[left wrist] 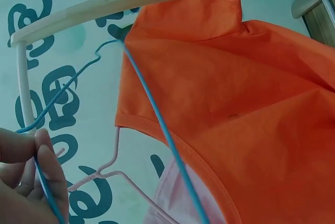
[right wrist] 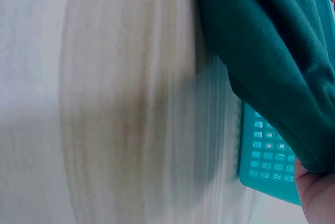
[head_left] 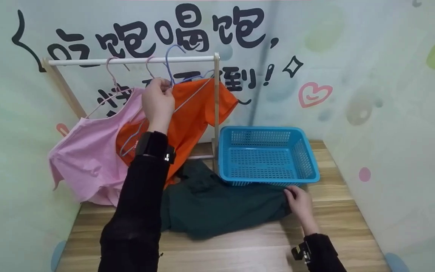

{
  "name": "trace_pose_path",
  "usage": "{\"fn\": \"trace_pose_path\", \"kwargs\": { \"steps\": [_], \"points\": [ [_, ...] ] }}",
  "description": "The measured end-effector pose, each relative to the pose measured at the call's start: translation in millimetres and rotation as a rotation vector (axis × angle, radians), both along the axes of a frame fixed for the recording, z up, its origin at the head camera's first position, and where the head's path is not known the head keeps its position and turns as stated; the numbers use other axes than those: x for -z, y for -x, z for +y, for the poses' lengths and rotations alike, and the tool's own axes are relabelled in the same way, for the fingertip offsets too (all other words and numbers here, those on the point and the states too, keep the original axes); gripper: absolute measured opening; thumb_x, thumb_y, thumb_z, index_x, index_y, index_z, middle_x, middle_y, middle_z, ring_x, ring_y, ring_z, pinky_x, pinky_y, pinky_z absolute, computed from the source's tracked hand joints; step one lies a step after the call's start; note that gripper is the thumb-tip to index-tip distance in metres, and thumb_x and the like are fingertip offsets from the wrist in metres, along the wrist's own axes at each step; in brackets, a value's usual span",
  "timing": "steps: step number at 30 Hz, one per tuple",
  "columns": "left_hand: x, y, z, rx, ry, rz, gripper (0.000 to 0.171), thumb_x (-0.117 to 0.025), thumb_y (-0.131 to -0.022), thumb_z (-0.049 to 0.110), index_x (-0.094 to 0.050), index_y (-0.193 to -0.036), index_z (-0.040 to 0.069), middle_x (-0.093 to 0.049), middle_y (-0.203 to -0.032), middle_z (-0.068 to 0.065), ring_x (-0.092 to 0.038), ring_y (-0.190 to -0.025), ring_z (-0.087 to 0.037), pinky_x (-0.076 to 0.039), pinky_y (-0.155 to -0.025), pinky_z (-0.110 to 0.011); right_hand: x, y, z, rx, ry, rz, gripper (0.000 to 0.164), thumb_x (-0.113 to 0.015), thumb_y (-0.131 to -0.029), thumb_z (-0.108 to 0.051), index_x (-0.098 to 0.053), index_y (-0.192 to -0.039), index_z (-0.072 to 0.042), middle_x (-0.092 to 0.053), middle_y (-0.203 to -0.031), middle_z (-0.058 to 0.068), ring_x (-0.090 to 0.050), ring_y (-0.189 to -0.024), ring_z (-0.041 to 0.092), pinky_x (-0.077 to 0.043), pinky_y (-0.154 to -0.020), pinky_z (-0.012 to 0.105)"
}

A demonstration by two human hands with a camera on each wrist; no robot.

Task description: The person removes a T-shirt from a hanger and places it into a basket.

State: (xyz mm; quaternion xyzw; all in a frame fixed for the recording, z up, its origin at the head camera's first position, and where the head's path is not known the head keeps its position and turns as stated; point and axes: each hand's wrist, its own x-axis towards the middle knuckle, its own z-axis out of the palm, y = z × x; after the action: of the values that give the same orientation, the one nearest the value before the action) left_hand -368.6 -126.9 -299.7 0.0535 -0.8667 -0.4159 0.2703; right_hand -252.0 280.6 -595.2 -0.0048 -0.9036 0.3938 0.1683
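My left hand [head_left: 158, 100] pinches a blue hanger [head_left: 168, 65] just below its hook, close to the white rail [head_left: 77, 62]. Whether the hook bears on the rail, I cannot tell. The hanger's arms cross in front of an orange T-shirt [left wrist: 209, 82], and pink hanger wire shows at its neckline in the left wrist view. A pink top [head_left: 89, 162] hangs on a pink hanger [head_left: 114, 77] to the left. My right hand [head_left: 301, 206] pinches the right end of a dark green garment [head_left: 229, 209], whose left part goes behind my left arm.
A blue plastic basket [head_left: 313, 160] stands on the wood-grain table [head_left: 338, 223], right of the rack's wooden post [head_left: 216, 113]. The green garment stretches along the basket's front side. A printed wall [head_left: 353, 49] stands behind the rack.
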Motion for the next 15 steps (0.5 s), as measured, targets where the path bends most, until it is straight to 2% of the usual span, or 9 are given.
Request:
{"fn": "trace_pose_path", "kwargs": {
  "steps": [4, 9, 12, 15],
  "points": [
    [-2.1, 1.6, 4, -0.042, 0.006, -0.021, 0.014, -0.061, -0.098, 0.013, -0.067, -0.110, 0.008, -0.069, -0.106, -0.006, -0.062, -0.098, -0.021, -0.047, -0.089, -0.034, 4.5, -1.5, 1, -0.001, -0.001, 0.017, 0.014, -0.066, -0.093, -0.004, -0.070, -0.099, 0.008, -0.070, -0.100, 0.023, -0.065, -0.096, 0.039, -0.048, -0.089, 0.052],
    [0.0, 3.7, 8, -0.050, 0.096, -0.003, 0.014, -0.061, -0.098, 0.013, -0.071, -0.108, 0.009, -0.071, -0.105, -0.006, -0.064, -0.097, -0.024, -0.049, -0.088, -0.036, 7.6, -1.1, 2, -0.006, -0.004, 0.019, 0.013, -0.066, -0.093, -0.004, -0.070, -0.099, 0.007, -0.070, -0.099, 0.023, -0.065, -0.095, 0.039, -0.049, -0.089, 0.052],
    [6.9, 5.9, 12, -0.035, 0.159, 0.010, 0.014, -0.062, -0.097, 0.011, -0.073, -0.104, 0.008, -0.073, -0.103, -0.007, -0.066, -0.096, -0.027, -0.050, -0.084, -0.041, 8.3, -2.1, 2, -0.004, -0.003, 0.012, 0.012, -0.066, -0.094, -0.004, -0.070, -0.099, 0.007, -0.070, -0.099, 0.023, -0.065, -0.095, 0.039, -0.049, -0.088, 0.052],
    [18.1, 8.0, 17, 0.000, 0.228, -0.022, 0.016, -0.062, -0.097, 0.011, -0.074, -0.107, 0.009, -0.073, -0.105, -0.007, -0.067, -0.097, -0.028, -0.051, -0.082, -0.044, 9.8, -3.5, 2, 0.003, 0.010, 0.006, 0.013, -0.065, -0.094, -0.003, -0.070, -0.099, 0.007, -0.070, -0.099, 0.023, -0.065, -0.096, 0.039, -0.048, -0.089, 0.052]
  ]
}}
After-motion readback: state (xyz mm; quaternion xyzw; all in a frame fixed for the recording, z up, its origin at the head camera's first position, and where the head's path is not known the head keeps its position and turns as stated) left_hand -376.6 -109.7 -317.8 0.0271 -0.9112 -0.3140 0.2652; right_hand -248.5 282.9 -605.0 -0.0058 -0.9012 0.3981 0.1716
